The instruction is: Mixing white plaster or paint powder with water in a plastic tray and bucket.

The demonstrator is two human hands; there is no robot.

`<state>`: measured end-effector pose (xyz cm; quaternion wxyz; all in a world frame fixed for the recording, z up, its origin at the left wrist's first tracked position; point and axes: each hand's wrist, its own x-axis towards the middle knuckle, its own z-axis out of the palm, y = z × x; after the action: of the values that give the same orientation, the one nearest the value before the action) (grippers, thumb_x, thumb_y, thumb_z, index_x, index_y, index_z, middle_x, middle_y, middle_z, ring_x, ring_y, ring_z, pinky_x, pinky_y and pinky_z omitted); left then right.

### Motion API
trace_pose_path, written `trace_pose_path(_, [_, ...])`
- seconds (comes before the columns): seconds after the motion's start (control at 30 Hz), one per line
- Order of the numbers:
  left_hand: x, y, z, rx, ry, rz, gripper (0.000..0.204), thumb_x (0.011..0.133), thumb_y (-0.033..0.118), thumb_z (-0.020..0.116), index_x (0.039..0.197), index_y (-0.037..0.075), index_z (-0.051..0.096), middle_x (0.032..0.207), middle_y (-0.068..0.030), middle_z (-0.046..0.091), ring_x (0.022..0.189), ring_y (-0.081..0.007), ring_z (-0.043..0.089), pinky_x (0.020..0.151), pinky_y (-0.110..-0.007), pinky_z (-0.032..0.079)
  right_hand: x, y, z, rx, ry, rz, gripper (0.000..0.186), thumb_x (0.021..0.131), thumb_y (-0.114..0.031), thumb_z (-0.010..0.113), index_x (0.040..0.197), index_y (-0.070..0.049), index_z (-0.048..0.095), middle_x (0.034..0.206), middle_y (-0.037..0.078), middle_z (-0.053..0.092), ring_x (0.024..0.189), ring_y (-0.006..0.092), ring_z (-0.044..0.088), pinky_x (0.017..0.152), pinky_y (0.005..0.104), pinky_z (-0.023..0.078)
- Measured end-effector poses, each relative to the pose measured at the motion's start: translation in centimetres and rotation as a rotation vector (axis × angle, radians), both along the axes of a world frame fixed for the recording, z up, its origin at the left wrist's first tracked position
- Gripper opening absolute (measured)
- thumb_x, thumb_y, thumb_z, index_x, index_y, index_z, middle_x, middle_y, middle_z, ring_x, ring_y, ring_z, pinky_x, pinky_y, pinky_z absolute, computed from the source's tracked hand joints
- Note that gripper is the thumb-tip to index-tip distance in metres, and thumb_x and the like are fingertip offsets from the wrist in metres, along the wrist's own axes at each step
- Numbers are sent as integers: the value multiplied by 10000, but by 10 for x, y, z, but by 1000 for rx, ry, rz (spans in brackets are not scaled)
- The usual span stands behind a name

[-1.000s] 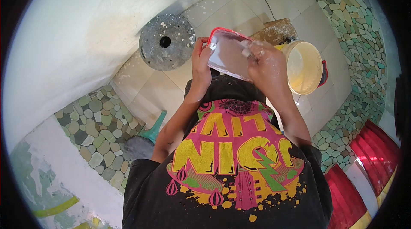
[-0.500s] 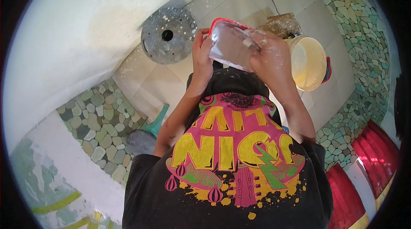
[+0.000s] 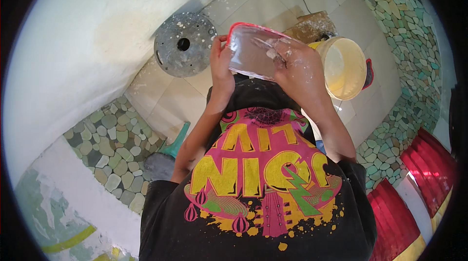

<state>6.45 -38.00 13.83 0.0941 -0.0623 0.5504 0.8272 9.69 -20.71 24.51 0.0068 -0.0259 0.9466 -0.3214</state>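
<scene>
Scraping, I judge: left hand (image 3: 222, 63) grips tub (image 3: 253, 53), right hand (image 3: 295, 68) clutches scraper (image 3: 263, 42) inside; next needs firm strokes.

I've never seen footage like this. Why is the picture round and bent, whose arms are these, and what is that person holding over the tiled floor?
There is no machine here. A person wears a wide fisheye camera on the head, looking down, so you see their own black printed shirt and both forearms rising from the lower edge. The lens bends straight lines toward the rim, which is why the picture looks round.

The left hand grips one end of a clear plastic container with a red rim. The right hand, dusted with white, presses its fingers into the container's opening.

Below lies a pale tiled floor bordered by green pebble mosaic. On it sit a round grey disc with a centre hole, a yellowish bucket and a teal-handled trowel.
</scene>
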Motion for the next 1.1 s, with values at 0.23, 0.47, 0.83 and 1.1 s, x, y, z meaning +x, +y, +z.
trace_pose_path(0.23, [-3,6,0,2,-10,-19,367,933,282,532,1153,-12,534,948,-66,619,842,-103,552,769,-247,433,-6,6,4,5,4,26,329,722,8,630,1023,-62,741,943,163,719,877,364,688,783,438,553])
trace_pose_path(0.47, [-8,13,11,-39,98,-33,381,918,269,552,1178,-9,528,976,-92,646,862,-106,557,778,-251,436,-11,21,5,-53,-63,76,237,727,-30,631,938,-38,740,881,182,708,817,385,681,760,460,551])
trace_pose_path(0.83, [-7,13,9,-76,43,-23,364,920,273,531,1152,-7,553,937,-86,631,869,-113,561,788,-254,435,-14,25,3,9,78,205,344,684,71,613,984,-46,734,897,156,700,852,342,677,754,406,550])
trace_pose_path(1.1, [-4,18,11,-115,81,-25,348,919,273,534,1115,-13,558,914,-60,623,813,-88,527,723,-243,407,-14,28,10,98,75,224,292,713,42,647,979,-48,727,946,142,711,874,346,683,770,411,562])
